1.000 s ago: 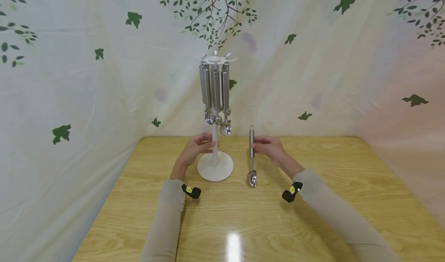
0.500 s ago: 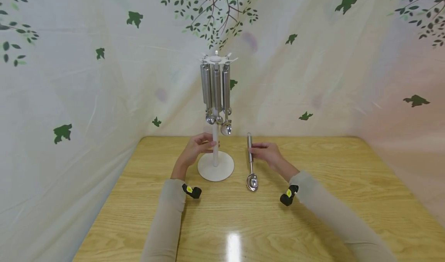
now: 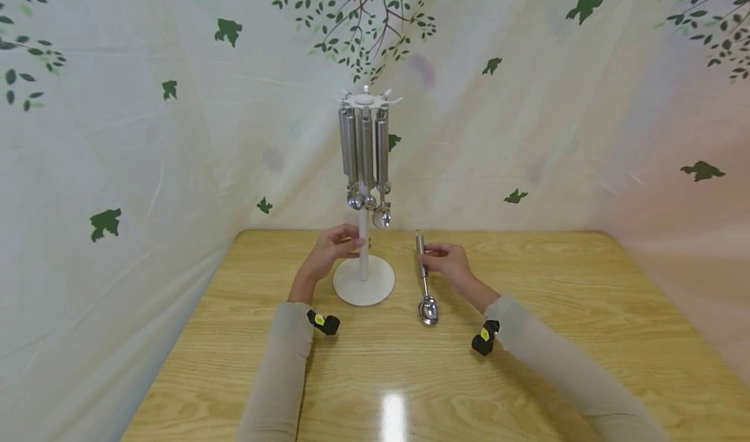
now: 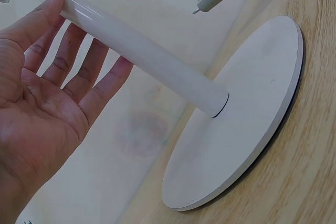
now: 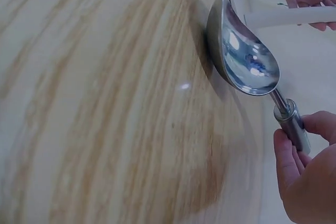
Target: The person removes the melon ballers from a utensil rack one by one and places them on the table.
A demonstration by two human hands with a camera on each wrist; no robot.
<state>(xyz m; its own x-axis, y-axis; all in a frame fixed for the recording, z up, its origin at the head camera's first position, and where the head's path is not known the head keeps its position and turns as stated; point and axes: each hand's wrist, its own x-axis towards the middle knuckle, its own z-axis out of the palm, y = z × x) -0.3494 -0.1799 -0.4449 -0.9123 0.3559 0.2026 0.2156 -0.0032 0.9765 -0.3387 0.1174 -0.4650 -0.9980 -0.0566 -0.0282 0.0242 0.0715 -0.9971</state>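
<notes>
My left hand (image 3: pixel 325 254) holds the white pole of a utensil stand (image 3: pixel 363 265) between thumb and fingertips, as the left wrist view shows closely. The stand is upright on its round base (image 4: pixel 252 119). My right hand (image 3: pixel 450 263) pinches the thick metal handle of an ice cream scoop (image 3: pixel 428 310) to the right of the stand. In the right wrist view, the scoop's shiny bowl (image 5: pixel 252 66) points away from the fingers, low over the wood. Several metal utensils (image 3: pixel 366 149) hang by their handles from the stand's top; their small heads overlap.
A wooden table (image 3: pixel 328 377) carries the stand, its back edge close behind both hands. Behind it hangs a pale cloth backdrop (image 3: pixel 281 149) printed with leaves. Black wrist cameras (image 3: pixel 484 339) sit at both sleeves.
My right hand has come down and slightly toward me with the scoop, whose bowl has turned to face up more. My left hand and the stand have stayed in place.
</notes>
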